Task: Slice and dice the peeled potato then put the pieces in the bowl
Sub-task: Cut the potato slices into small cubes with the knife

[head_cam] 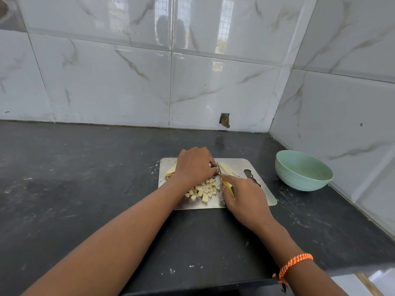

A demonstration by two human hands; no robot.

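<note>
Starting from the left, it's mostly bare dark countertop (64,178), scuffed with pale marks. Then comes your metal cutting board (241,165), lying flat in the middle of the counter. At its left edge a few potato slices (170,170) poke out from under your left hand (195,165). That hand sits knuckles-up with the fingers curled down over the potato you're cutting, pinning it to the board; can't really see how much potato is under there.

Just nearer you on the board sits a little heap of diced potato cubes (203,191), between your two hands. Your right hand (245,197) grips a yellow-handled knife (220,171), index finger stretched along the top, blade pointing away from you and right up against your left fingertips. Past the blade, more thin potato strips (227,168) lie on the far right part of the board, next to its handle cutout.

There's an orange braided bracelet (292,264) on your right wrist. Over on the right, the pale green bowl (303,170) stands upright on the counter, apart from the board, close to the tiled corner. No potato pieces visible in it.
</note>
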